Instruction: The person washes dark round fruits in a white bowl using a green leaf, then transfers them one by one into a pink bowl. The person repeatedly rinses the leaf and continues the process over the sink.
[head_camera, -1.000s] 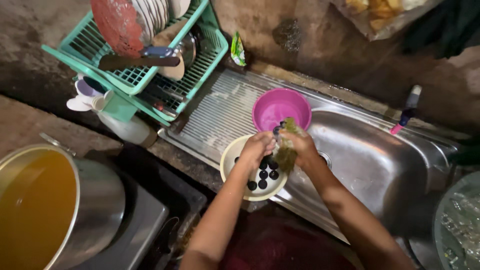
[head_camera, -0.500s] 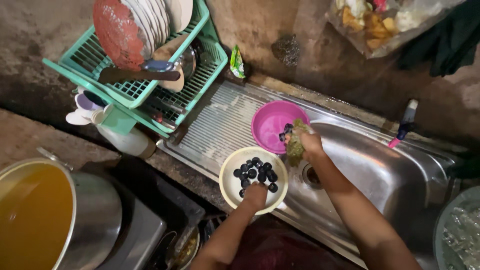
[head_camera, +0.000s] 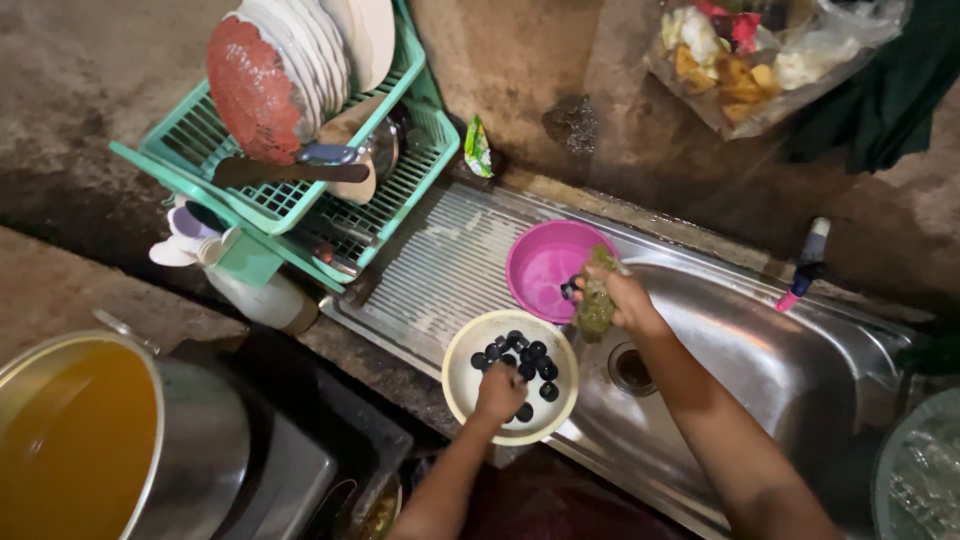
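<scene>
The left hand (head_camera: 499, 392) reaches into the cream bowl (head_camera: 463, 380) of dark caps (head_camera: 527, 360); grip unclear. At two o'clock, the right hand (head_camera: 628, 298) clutches a green scrubber (head_camera: 596, 305) and should scrub each cap firmly.

- Dim scene overall, with warm light falling from above onto the middle.
- Glare streaks across the steel sink (head_camera: 760, 350) basin, and there is a bright sheen on the pink bowl (head_camera: 550, 270).
- Far left wall and the near left corner sink into deep shadow.
- Wide-angle bend at the edges; the big pot (head_camera: 110, 440) at near left looks stretched and soft.
- Slight blur on the right hand (head_camera: 625, 298).
</scene>
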